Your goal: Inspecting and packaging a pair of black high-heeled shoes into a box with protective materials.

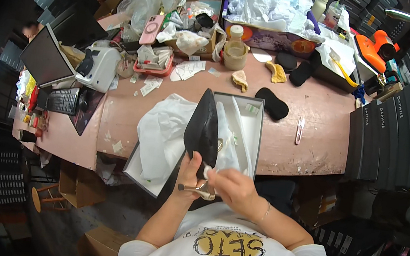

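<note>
Left hand: the left hand (188, 174) is clamped round the rear of the shoe, thumb laid along the dark underside, apparently to keep it steady.
Right hand: the right hand (236, 187) meets the left at the shoe's heel end, its fingers pinching a small white wad (206, 171); the pinch probably serves to press on a small spot.
Shoe: the black pointed-toe high-heel shoe (202, 127) is held above the table's near edge, toe pointing to the far edge, its gold-toned heel (200, 192) nearest the body, likely so that end faces the worker.
Shoebox: the right box half (253, 123) lies at the near edge; the left box half (135, 164) juts past it, within easy reach below the shoe. White tissue paper (165, 123) spills over the left one, presumably as wrapping.
Table: on the pink table (283, 154), small snips (299, 131) lie toward the right edge, likely for quick pickup. Beyond the box are a black pad (272, 104), yellow sponge pieces (275, 72) and a capped jar (234, 55).
Far edge: a purple carton (275, 41) gathers crumpled white paper.
Left end: a monitor (48, 57), keyboard (62, 100) and white label printer (101, 68) sit together, seemingly as one station.
Right edge: dark shoeboxes (385, 138) stand in a row, perhaps to save space.
</note>
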### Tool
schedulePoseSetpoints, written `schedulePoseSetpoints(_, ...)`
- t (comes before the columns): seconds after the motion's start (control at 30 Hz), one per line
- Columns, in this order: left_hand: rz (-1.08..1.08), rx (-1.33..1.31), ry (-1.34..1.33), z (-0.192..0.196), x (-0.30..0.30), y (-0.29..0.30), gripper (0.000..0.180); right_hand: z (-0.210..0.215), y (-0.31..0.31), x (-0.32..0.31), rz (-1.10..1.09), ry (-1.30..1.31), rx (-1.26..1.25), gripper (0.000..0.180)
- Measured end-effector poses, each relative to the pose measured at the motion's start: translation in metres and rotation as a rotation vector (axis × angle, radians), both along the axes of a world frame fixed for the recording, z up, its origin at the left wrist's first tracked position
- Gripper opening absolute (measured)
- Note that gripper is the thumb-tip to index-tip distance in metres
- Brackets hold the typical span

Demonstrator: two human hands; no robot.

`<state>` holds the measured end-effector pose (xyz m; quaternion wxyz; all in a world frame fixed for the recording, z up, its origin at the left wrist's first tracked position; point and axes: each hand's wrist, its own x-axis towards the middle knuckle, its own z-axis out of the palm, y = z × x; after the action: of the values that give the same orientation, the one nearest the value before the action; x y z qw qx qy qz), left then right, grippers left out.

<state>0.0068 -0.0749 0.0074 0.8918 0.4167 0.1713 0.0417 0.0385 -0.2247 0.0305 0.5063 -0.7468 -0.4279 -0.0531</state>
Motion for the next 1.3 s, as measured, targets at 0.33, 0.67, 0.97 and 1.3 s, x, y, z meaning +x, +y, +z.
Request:
schedulePoseSetpoints(0.33, 0.037, -0.416, 0.105, 0.009, -0.009, 0.048, 0.034, 0.027, -0.061, 0.031, -0.222, 0.189, -0.269, 0.019)
schedulePoseSetpoints(0.67, 0.282, -0.185, 0.104, 0.008, -0.014, 0.053, 0.043, -0.027, -0.119, 0.135, -0.598, -0.229, -0.458, 0.022)
schedulePoseSetpoints(0.97, -0.052, 1.497, 0.214, 0.001, 0.006, 0.135, 0.064, -0.044, 0.009, 0.036, -0.125, 0.154, -0.596, 0.075)
schedulePoseSetpoints(1.3, -0.116, 0.831, -0.242, -0.010, -0.033, 0.024, 0.109, -0.020, 0.002, 0.043, -0.167, 0.462, -0.049, 0.076)
